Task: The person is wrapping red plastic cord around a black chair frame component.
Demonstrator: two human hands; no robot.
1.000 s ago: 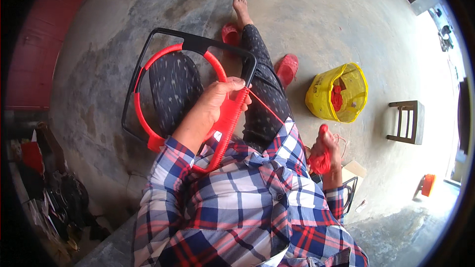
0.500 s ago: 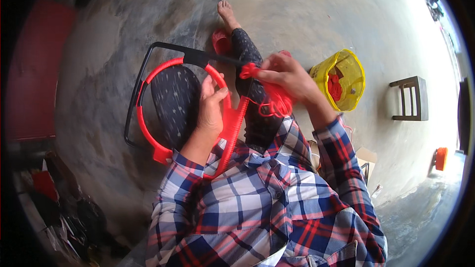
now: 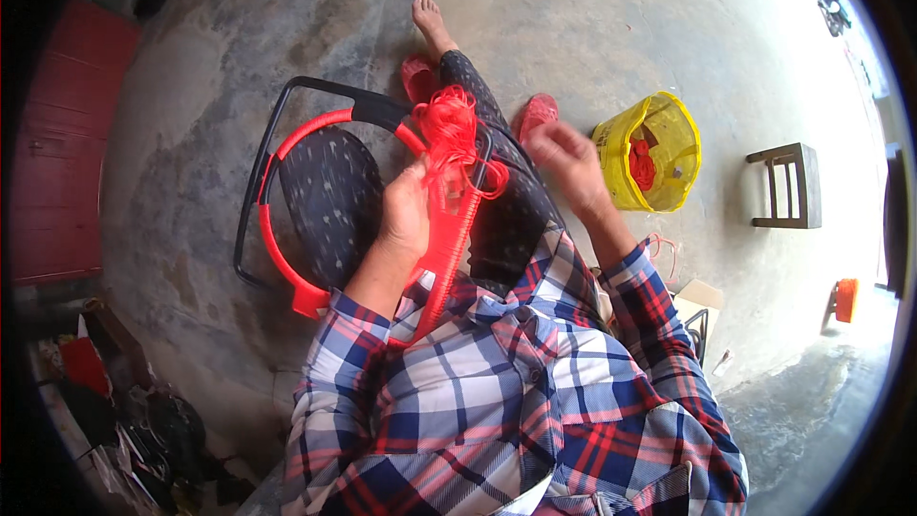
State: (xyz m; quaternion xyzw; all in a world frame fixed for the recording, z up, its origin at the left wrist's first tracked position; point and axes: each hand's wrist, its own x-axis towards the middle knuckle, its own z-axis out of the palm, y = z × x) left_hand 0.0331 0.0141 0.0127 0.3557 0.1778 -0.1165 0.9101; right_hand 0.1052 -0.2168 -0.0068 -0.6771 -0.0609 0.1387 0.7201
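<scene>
A black metal frame (image 3: 256, 172) wrapped partly in red cord lies across my lap over my dark patterned trousers. My left hand (image 3: 406, 215) grips the frame's red-wrapped bar and pins a bundle of red cord (image 3: 449, 124) against it. The bundle stands up above my fingers, with a loop hanging to its right. My right hand (image 3: 565, 155) hovers just right of the bundle, fingers spread, holding nothing; whether a strand touches it I cannot tell.
A yellow bucket (image 3: 669, 124) holding more red cord stands on the concrete floor to my right. A small dark wooden stool (image 3: 785, 186) is beyond it. Red slippers (image 3: 535, 115) lie by my feet. Clutter fills the lower left corner; a red door is at left.
My right hand brought the red cord bundle from my right side to the frame, left it at my left hand, and has now drawn back to the right with fingers apart.
</scene>
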